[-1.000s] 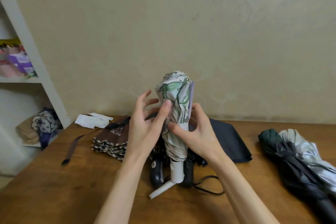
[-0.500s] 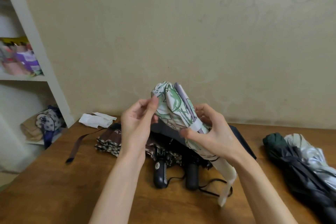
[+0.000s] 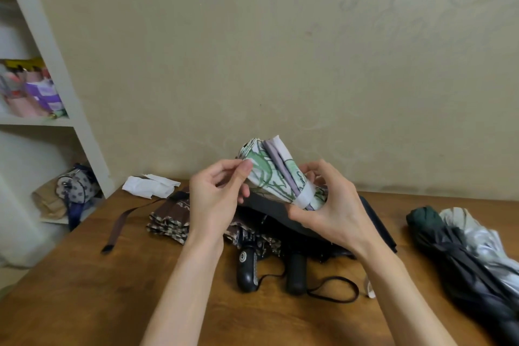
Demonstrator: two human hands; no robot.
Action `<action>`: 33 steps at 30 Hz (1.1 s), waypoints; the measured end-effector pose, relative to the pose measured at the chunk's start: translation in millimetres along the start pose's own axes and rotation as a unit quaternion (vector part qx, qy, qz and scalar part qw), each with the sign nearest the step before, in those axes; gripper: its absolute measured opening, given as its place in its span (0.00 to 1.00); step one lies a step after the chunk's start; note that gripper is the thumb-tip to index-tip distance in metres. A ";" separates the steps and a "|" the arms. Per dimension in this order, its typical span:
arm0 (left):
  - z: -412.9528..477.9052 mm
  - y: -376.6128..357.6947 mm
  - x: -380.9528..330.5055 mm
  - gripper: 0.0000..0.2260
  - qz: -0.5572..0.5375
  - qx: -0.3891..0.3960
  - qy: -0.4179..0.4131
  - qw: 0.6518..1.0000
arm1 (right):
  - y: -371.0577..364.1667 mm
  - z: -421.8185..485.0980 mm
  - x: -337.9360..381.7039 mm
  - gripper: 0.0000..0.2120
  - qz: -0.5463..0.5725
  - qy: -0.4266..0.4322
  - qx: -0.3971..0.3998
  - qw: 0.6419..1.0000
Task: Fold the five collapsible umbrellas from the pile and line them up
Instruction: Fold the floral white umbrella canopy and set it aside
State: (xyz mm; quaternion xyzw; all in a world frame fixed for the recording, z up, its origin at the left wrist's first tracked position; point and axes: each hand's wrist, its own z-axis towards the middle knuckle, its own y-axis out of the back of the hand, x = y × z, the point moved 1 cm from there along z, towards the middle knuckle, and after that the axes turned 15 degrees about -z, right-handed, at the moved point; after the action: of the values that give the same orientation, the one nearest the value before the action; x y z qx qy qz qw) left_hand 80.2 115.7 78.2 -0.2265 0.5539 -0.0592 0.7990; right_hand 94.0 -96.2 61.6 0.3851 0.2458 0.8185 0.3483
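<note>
The floral umbrella [image 3: 269, 177] has tipped over from the upright stand it had a second ago and now lies slanted in the air, its canopy end pointing to 11 o'clock and its handle end hidden behind the right wrist. The left hand [image 3: 216, 199] has its grip pinching the fabric edge between thumb and forefinger. The right hand [image 3: 331, 213] has its grip curled round the bundle at the pale strap band. Directly below, at 6 o'clock, the pile rests on the wooden worktop [image 3: 84, 303]: a brown patterned umbrella [image 3: 171, 216] and two black handles [image 3: 247, 270] side by side. At 3 o'clock a dark green umbrella [image 3: 455, 247] lies touching a silver umbrella [image 3: 477, 236].
</note>
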 end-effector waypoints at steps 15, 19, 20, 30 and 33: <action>7.3 7.8 3.2 0.21 0.302 0.088 -0.187 0.931 | -5.1 -1.5 1.3 0.38 -0.169 0.107 0.001 0.980; 5.2 6.6 4.3 0.20 0.265 0.053 -0.174 0.947 | -7.3 -0.1 2.3 0.41 -0.219 0.129 0.043 0.966; 4.6 6.1 4.4 0.19 0.253 0.046 -0.167 0.952 | -6.9 -0.1 2.9 0.40 -0.228 0.137 0.044 0.963; 10.2 13.4 6.2 0.07 0.189 0.065 -0.110 0.974 | -4.2 1.5 1.2 0.52 -0.223 0.146 0.020 0.964; 10.2 13.6 3.6 0.11 0.166 0.089 -0.086 0.978 | -5.6 0.4 -6.3 0.47 -0.213 0.144 0.000 0.966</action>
State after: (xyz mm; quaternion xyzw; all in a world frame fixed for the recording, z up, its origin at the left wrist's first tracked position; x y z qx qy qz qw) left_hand 88.7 129.6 72.2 -0.0639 0.5051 0.0450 0.8595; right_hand 99.3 -97.3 55.2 0.2023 0.3698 0.7722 0.4755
